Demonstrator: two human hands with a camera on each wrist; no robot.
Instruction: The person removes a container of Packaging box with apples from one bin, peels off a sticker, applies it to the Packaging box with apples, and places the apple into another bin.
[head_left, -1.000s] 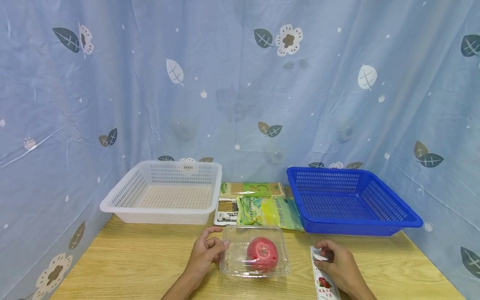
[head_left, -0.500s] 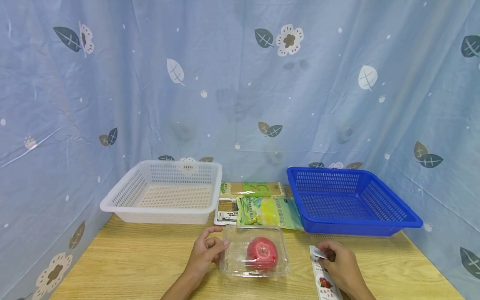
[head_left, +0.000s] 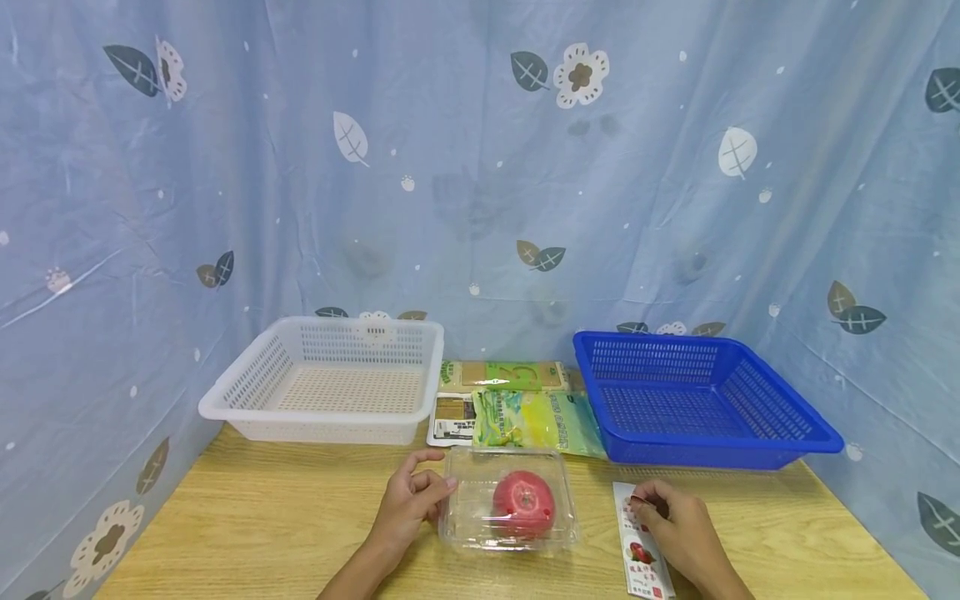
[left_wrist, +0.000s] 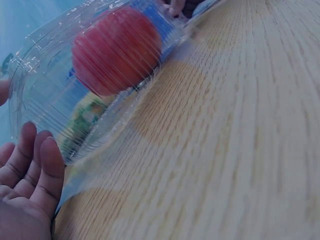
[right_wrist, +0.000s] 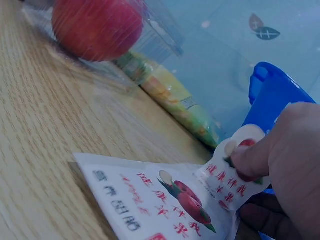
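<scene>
A clear plastic clamshell box [head_left: 472,500] lies on the table with a red apple [head_left: 524,503] inside it. My left hand [head_left: 408,500] holds the box's left edge, thumb at the lid and fingers along the side. To the right of the box, my right hand [head_left: 675,521] pinches a white sticker [right_wrist: 230,172] between thumb and fingers. The sticker, printed with red fruit and red characters, is lifted partly off a white strip of labels [right_wrist: 145,195]. In the head view that strip [head_left: 641,558] slants on the table, its right side partly under the hand.
A white basket [head_left: 322,433] stands at the back left and a blue basket [head_left: 705,454] at the back right. Between them lie a green-yellow packet [head_left: 536,421], a brown and green packet [head_left: 517,377] and a white-edged packet [head_left: 452,421]. A blue patterned curtain [head_left: 450,167] surrounds the table [head_left: 285,517].
The label strip has shifted slightly left and away from me, and its lower end now shows. The right hand stays close to the same spot, pinching. The left hand and box hold still.
</scene>
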